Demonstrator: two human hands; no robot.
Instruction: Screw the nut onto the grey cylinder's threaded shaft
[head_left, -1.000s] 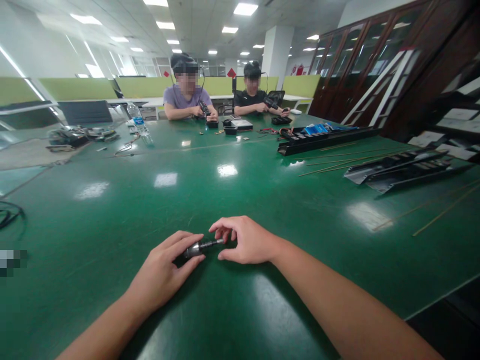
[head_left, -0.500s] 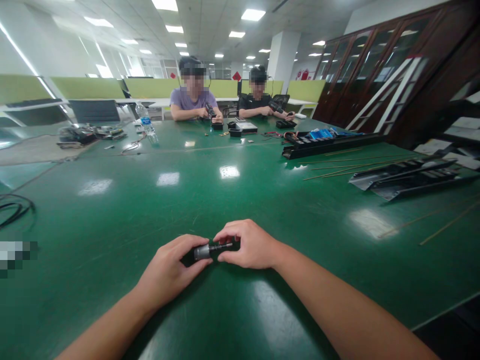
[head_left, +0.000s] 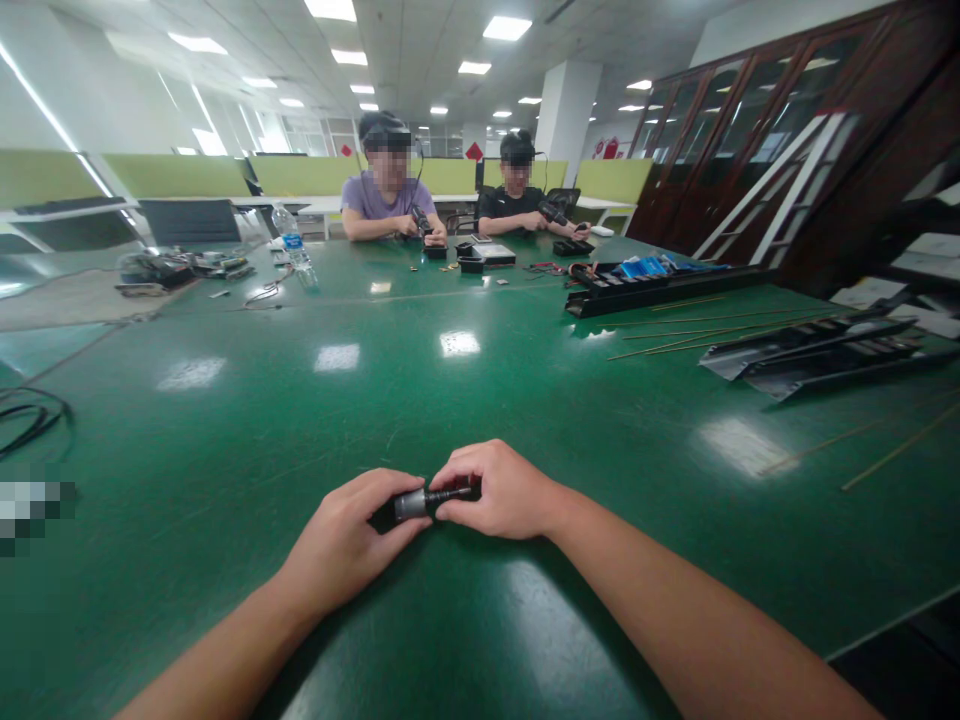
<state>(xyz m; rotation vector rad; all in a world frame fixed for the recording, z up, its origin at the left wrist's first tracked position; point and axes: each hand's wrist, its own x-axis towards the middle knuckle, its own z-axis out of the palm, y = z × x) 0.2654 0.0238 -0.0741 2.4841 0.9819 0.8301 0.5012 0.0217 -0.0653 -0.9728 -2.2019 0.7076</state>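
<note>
1. Stepped metal cylinder (head_left: 411,504) is held between both hands, low over the near part of a green-topped table (head_left: 225,420), at the middle of the view. Whether it touches the surface cannot be told.
2. Its long axis is laid crosswise, rising slightly to the right. The thick silver end is directed at the left hand, and a thin dark shank (head_left: 454,492) is directed at the right hand.
3. The silver end is grasped by the left hand (head_left: 341,530), with the fingers curled over it. The shank end is pinched by the right hand (head_left: 499,490). Neither hand is released, and neither is clearly nearer, since each is in contact with its own end.
4. Thin wooden sticks (head_left: 697,335) and black slotted rails (head_left: 817,355) are laid well apart to the right, and a coiled black cable (head_left: 30,420) lies at the left.
5. At the far end of the table, small parts are handled by a person in a lilac T-shirt (head_left: 382,195) and a person in a black T-shirt (head_left: 517,205). A water bottle (head_left: 292,245) stands nearby.
</note>
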